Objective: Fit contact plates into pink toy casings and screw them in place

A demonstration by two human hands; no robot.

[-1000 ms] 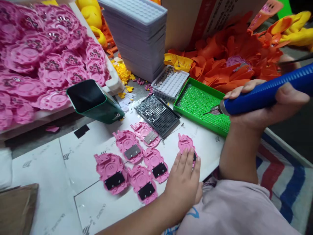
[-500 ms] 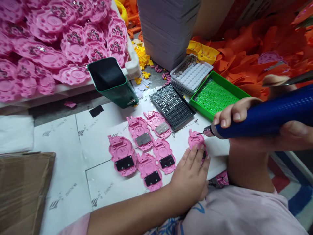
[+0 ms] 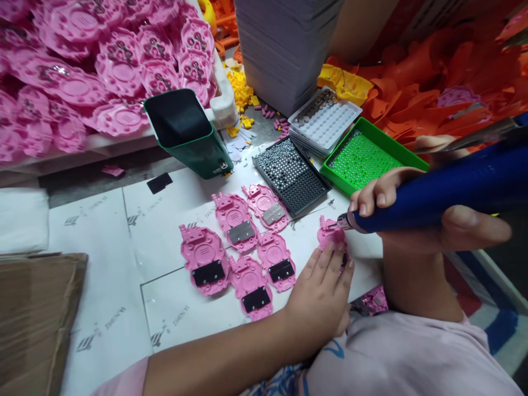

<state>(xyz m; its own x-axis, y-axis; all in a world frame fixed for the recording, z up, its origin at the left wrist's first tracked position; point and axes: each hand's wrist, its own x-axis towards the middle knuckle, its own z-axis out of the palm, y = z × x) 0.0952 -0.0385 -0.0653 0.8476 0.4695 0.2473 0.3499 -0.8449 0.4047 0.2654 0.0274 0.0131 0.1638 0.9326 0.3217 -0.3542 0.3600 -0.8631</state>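
Observation:
My left hand lies flat, fingers stretched, over the lower part of a pink plastic shell and presses it to the white table sheet. Most of that shell's dark plate is covered by my fingers. My right hand is wrapped around a blue electric screwdriver, its bit tilted down at the shell's upper part; I cannot tell what the tip touches. A slim metal tool sticks out above the screwdriver by the same hand. Several more pink shells with black or silver plates lie to the left.
A black perforated tray of screws, a bright green tray and stacked white trays stand behind the shells. Left of them is a dark green bin. A white crate heaped with pink parts fills the back left; cardboard lies front left.
The screwdriver has moved slightly left and closer to the shell, its bit now showing less. My left hand stays on the shell. The view has shifted slightly.

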